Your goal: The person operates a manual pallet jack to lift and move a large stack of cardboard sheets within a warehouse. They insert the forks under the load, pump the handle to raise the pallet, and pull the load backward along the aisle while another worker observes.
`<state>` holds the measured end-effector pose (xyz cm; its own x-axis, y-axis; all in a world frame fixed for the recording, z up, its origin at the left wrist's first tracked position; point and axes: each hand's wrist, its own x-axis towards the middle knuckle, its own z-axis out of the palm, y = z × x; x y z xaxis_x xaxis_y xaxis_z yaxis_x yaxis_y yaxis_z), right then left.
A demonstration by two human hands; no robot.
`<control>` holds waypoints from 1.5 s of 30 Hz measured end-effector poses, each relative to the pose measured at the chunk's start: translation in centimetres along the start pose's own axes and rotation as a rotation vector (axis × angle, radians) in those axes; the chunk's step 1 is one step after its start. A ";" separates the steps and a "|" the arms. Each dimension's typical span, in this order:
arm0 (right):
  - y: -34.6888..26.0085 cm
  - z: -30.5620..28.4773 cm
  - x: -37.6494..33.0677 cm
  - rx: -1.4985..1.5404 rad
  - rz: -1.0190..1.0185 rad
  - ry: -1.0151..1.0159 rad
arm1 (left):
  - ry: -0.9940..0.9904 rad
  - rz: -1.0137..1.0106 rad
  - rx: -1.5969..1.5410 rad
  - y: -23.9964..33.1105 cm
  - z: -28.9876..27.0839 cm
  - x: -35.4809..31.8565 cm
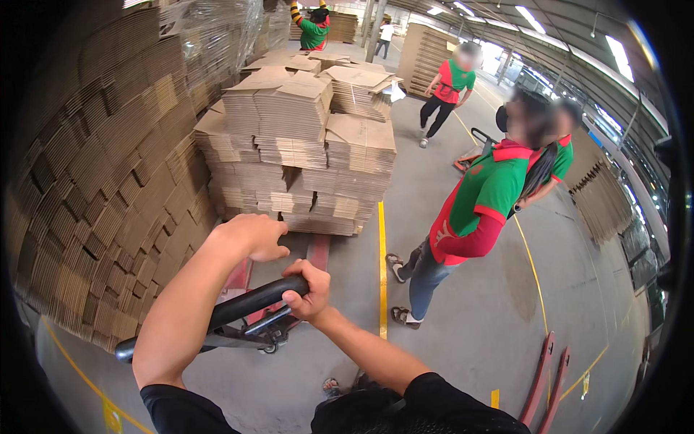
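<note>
My right hand (309, 289) is wrapped round the end of the black loop handle (253, 300) of a pallet jack. Just beyond that grip, my left hand (254, 237) hangs in the air over the jack with its fingers loosely apart, holding nothing. The jack's red forks (318, 253) run forward under a tall load of flattened cardboard boxes (289, 137). These brown boxes lie in bundled stacks, several layers high. Part of the jack's body is hidden by my left forearm.
A wall of stacked cardboard (101, 202) rises close on the left. To the right stand people in green and red shirts (481, 195), one very near. Another person (450, 83) is farther back. Red forks (542, 383) lie at lower right. A yellow floor line (383, 275) passes beside the load.
</note>
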<state>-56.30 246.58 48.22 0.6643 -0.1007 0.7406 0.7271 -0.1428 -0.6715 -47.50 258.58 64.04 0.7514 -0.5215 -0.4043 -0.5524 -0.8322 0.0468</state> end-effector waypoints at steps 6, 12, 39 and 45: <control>-0.2 -0.1 -0.1 -0.021 0.013 0.011 | -0.024 0.017 -0.011 0.2 0.7 0.8; -0.4 0.1 -0.1 -0.026 0.027 0.021 | -0.042 0.035 0.023 0.2 0.9 0.8; 0.3 0.3 -0.1 -0.033 -0.006 0.062 | -0.029 0.024 -0.012 0.8 0.5 0.3; 0.6 0.3 -0.2 -0.020 -0.032 0.068 | -0.029 0.025 -0.028 0.9 0.5 0.1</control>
<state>-55.92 246.76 47.69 0.6275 -0.1619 0.7616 0.7434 -0.1666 -0.6478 -48.03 257.87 63.60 0.7263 -0.5368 -0.4294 -0.5604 -0.8241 0.0825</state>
